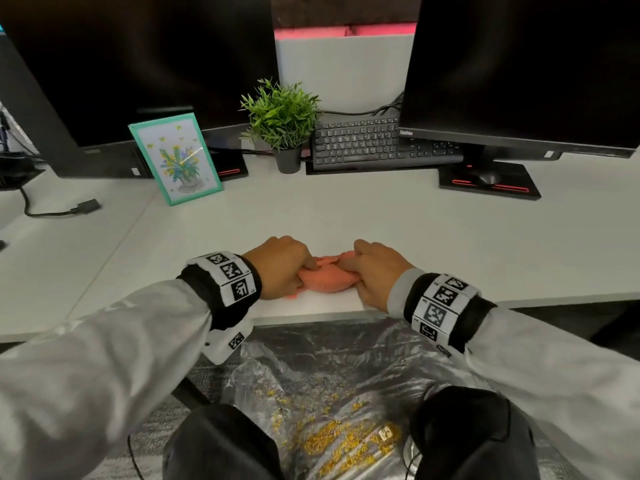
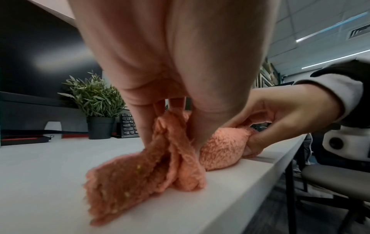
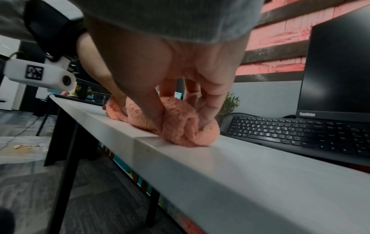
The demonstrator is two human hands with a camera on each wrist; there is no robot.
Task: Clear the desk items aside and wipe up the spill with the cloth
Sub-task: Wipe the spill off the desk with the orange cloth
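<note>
A fluffy orange cloth (image 1: 327, 280) lies bunched at the front edge of the white desk (image 1: 346, 216). My left hand (image 1: 280, 268) pinches its left end, and my right hand (image 1: 375, 273) grips its right end. In the left wrist view the cloth (image 2: 152, 174) hangs folded from my left fingers (image 2: 146, 123), with small yellow specks in its pile. My right hand (image 2: 284, 115) squeezes the other end there. In the right wrist view the cloth (image 3: 180, 126) is rolled under my right fingers (image 3: 208, 109) at the desk's edge.
A potted plant (image 1: 282, 123), a framed flower picture (image 1: 175, 157) and a black keyboard (image 1: 374, 143) stand at the back, between two dark monitors (image 1: 526, 71). A loose cable plug (image 1: 86, 206) lies at left. Below the desk, clear plastic sheeting (image 1: 332, 393) holds scattered yellow bits.
</note>
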